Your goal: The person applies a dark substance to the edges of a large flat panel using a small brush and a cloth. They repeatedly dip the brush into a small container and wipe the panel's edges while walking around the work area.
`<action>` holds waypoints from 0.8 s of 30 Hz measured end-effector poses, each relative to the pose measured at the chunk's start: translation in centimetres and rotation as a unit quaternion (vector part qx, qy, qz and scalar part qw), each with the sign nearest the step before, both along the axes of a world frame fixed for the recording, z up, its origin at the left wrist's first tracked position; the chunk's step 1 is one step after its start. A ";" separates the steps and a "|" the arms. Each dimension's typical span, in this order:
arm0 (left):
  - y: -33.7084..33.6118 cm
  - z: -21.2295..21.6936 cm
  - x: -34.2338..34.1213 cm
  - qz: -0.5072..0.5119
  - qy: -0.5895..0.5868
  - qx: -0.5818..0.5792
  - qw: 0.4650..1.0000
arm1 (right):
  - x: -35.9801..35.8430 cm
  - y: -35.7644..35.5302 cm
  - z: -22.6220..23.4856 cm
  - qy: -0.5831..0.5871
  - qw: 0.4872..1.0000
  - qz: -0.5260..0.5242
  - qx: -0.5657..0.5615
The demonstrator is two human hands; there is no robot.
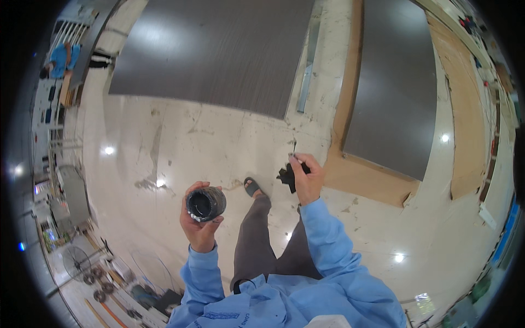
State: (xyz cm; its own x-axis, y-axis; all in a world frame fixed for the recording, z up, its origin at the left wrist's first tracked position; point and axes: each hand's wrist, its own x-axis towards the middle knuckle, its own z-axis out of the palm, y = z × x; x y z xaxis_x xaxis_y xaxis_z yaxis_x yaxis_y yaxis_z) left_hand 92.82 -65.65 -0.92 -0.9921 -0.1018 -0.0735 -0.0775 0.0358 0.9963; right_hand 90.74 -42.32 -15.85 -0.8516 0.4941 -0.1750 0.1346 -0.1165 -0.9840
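Dark jar point(206, 204) sits uncapped, clasped in the left hand point(199, 229), apart from the right hand point(309, 177) pinching a thin tool point(294, 147); I judge work underway but can't tell what remains.

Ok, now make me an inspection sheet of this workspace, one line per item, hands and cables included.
Surface: pale, glossy floor with dark stains.
Things in hand: dark open-topped pot; thin tool, its type too small to tell.
Clutter: metal strip between the large panel and the narrower panel, which overlies cardboard.
Hands: left hand grips the pot; right hand pinches the tool; a black piece shows beside it, whether held unclear.
Cables: thin pale lines at lower left, perhaps cords.
Surroundings: fan at left; co-worker in blue at upper left.
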 end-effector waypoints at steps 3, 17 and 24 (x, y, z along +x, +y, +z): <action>-0.3 0.2 -2.7 -0.052 0.014 0.016 0.998 | 0.0 -0.7 0.7 -0.032 0.999 -0.029 -0.022; -9.0 -1.5 -14.2 -0.324 -0.042 0.041 0.944 | -4.8 -0.4 3.8 -0.035 0.941 -0.173 0.289; -9.6 -1.9 -14.6 -0.335 -0.088 0.047 0.937 | -12.3 8.1 4.8 0.030 0.915 -0.103 0.388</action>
State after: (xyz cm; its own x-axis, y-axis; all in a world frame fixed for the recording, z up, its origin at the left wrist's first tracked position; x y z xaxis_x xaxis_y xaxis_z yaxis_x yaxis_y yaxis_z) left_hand 78.17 -75.23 -2.77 -0.8026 0.5547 -0.2196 -0.2326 0.0480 0.9714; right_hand 78.49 -34.24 -11.02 -0.7236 0.6003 0.3407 0.1311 0.6041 -0.7860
